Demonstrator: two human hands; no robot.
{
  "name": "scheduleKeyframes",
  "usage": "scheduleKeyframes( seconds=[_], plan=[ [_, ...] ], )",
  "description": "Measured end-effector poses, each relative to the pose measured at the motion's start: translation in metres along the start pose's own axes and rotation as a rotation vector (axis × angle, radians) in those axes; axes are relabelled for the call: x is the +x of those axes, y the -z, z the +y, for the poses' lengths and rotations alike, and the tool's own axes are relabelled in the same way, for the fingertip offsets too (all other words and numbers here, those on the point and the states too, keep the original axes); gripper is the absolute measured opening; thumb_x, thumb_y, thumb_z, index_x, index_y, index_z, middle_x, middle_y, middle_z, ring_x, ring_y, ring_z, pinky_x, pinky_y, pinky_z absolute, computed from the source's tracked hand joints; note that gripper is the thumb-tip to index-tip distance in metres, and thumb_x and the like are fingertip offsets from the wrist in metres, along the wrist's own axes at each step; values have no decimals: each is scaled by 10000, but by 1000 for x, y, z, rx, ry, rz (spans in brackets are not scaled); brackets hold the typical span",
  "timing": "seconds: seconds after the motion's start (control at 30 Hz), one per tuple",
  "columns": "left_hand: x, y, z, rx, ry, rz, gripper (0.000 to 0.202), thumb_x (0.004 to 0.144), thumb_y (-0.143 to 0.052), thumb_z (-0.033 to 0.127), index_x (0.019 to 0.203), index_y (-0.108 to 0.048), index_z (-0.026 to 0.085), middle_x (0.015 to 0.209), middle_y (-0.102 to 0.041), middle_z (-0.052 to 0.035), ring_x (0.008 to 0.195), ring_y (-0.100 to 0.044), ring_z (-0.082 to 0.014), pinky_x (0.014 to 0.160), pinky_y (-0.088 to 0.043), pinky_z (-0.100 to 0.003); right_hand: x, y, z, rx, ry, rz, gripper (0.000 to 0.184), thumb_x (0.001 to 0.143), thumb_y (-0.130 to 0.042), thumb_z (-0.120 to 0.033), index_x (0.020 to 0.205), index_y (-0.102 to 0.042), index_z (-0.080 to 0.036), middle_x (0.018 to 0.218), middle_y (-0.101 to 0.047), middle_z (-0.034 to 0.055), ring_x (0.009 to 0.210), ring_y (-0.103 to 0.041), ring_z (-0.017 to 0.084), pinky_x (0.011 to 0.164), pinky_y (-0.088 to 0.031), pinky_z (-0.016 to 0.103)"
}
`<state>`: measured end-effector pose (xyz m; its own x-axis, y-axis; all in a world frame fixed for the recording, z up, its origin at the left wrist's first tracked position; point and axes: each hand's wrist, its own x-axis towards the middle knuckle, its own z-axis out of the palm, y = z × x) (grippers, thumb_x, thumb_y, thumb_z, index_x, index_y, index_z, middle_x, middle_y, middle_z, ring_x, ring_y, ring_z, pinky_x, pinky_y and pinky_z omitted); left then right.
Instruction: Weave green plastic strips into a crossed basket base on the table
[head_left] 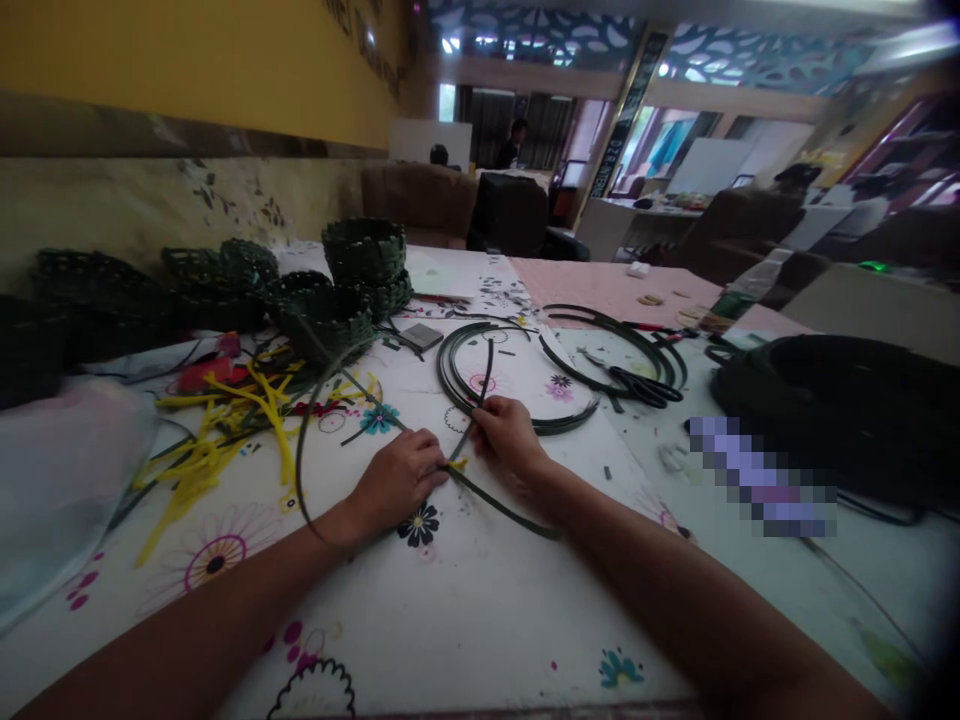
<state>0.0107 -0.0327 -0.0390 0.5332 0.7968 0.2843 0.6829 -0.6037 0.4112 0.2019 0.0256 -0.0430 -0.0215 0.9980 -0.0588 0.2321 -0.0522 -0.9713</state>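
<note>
My left hand (401,472) is closed near the crossing of several dark green strips (499,503), its fingers pinching them. A small yellow tie (456,464) shows at that crossing, just right of the left fingertips. With thumb and fingers pressed together, my right hand (511,437) grips one green strip that stands up past it and runs down to the crossing. One long strip loops left around my left wrist. Beyond the hands lies a coil of green strips (450,365) on the flowered tablecloth (450,620).
Yellow strips (274,410) lie in a tangle to the left, near woven green baskets (364,250). Black-handled scissors (645,385) rest on more curved strips at right. A large dark coil (840,400), a plastic bottle (750,290) and a clear plastic bag (67,480) stand around.
</note>
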Motion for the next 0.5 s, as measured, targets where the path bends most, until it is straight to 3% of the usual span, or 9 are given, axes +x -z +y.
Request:
scheduleKeyframes(
  seconds=[0.17,0.4,0.5],
  plan=[
    [0,0,-3,-17,-33,3,91,871,-597,251,888,-666,195,994,-619,-50,936,-548,-191,847,-439,-318,8,11,1,78,-29,104,157,768,-517,-202,634,-438,-218,476,-561,-29,340,-499,106,307,-362,198],
    [-2,2,-7,-41,-63,-35,124,863,-609,284,938,-672,206,1015,-606,-47,961,-548,-187,870,-440,-313,17,19,1,28,-8,117,130,748,-520,-180,623,-487,-195,463,-559,-23,331,-502,113,300,-360,202],
    [-2,3,-7,-46,-78,-42,125,868,-600,279,945,-667,208,1021,-604,-45,960,-549,-184,873,-436,-312,21,22,-2,36,-11,92,93,772,-511,-202,702,-556,-162,479,-574,-14,342,-518,119,322,-384,209]
  ],
)
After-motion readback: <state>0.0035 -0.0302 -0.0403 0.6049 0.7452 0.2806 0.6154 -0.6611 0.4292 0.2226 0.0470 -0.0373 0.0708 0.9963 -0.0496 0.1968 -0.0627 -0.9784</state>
